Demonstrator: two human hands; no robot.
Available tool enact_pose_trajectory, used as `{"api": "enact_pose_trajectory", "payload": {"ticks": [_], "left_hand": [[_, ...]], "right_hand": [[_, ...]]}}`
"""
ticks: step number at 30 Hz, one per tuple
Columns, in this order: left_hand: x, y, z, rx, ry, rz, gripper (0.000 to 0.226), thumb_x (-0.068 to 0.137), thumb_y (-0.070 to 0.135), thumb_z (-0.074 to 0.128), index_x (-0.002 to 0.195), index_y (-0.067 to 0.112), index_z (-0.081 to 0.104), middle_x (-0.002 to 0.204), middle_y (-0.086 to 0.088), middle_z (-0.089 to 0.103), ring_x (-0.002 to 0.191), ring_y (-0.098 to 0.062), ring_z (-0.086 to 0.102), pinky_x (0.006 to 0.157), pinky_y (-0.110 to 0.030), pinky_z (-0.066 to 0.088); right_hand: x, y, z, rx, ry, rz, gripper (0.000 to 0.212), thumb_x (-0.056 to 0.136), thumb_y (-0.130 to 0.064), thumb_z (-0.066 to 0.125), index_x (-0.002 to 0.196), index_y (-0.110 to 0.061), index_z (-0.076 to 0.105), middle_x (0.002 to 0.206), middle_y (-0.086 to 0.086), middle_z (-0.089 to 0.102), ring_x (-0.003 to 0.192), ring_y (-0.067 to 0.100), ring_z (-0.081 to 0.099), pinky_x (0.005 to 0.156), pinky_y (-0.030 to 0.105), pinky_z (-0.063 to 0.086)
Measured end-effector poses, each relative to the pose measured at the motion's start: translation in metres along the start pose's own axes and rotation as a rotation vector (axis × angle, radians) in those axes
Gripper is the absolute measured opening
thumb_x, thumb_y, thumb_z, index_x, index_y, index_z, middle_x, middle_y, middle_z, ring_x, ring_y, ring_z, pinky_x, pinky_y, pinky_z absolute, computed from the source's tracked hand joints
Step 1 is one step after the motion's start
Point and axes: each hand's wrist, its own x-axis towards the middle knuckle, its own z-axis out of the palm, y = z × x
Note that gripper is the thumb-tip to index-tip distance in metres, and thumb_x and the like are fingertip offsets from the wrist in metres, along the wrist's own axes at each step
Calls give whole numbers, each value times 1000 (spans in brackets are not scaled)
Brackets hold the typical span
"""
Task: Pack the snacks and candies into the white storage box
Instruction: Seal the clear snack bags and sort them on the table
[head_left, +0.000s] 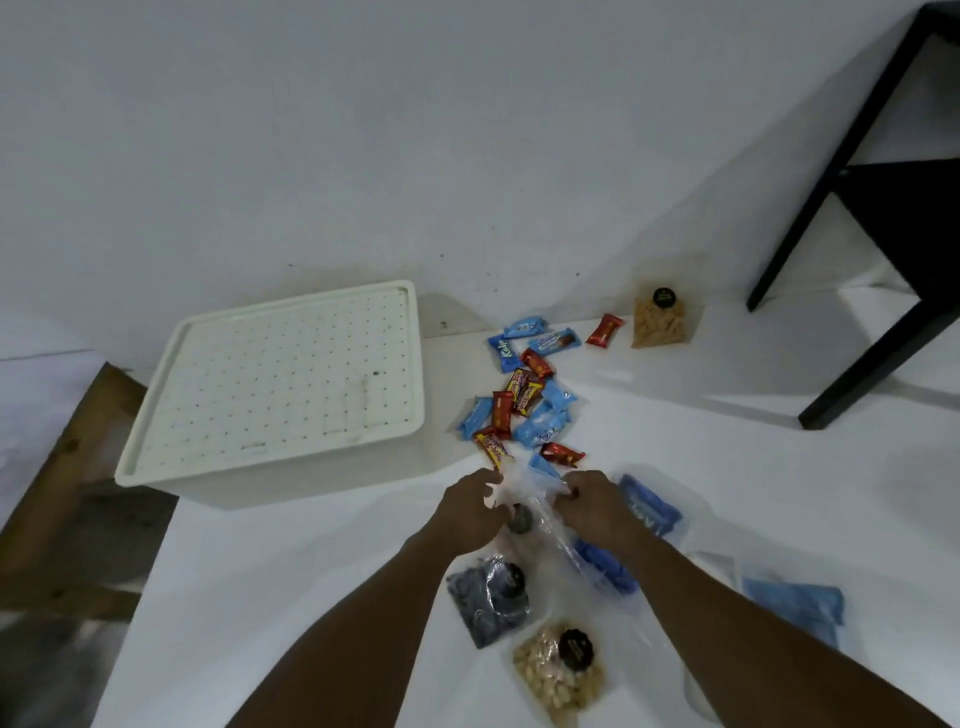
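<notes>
The white storage box (280, 384) stands at the left with its dotted lid on. A heap of blue, red and yellow candy bars (524, 400) lies to its right. My left hand (475, 506) and my right hand (592, 504) both grip a clear plastic bag (524, 486) just below the heap. A bag of dark snacks (488, 597) and a bag of pale nuts (561, 670) lie between my forearms. A bag of tan sticks (660, 319) stands at the back by the wall.
Blue packets in clear plastic (649, 506) lie right of my right hand, with another (795, 605) further right. A black table leg (883, 338) and frame stand at the right. The white surface ends at the left, with wooden floor (67, 493) below it.
</notes>
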Motion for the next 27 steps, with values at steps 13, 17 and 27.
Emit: {"api": "enact_pose_trajectory", "payload": {"ticks": [13, 17, 27], "left_hand": [[-21, 89, -143, -659, 97, 292, 10, 81, 21, 79, 81, 15, 70, 79, 3, 70, 75, -4, 62, 70, -23, 48], [-26, 108, -163, -661, 12, 405, 16, 81, 21, 78, 72, 21, 65, 83, 1, 69, 76, -5, 61, 68, -17, 46], [-24, 107, -163, -677, -62, 458, 15, 87, 14, 70, 73, 19, 65, 85, -10, 71, 83, -23, 68, 82, -40, 51]], "right_hand": [[-47, -122, -114, 444, 135, -296, 17, 84, -24, 73, 76, -14, 63, 86, 16, 74, 75, 17, 64, 66, 32, 47], [-54, -134, -120, 604, 97, -327, 27, 84, -20, 73, 65, -22, 54, 78, 7, 70, 79, 16, 64, 69, 32, 44], [-58, -144, -101, 624, 128, -391, 13, 87, -20, 71, 75, -14, 70, 73, 8, 67, 69, 15, 61, 64, 26, 46]]}}
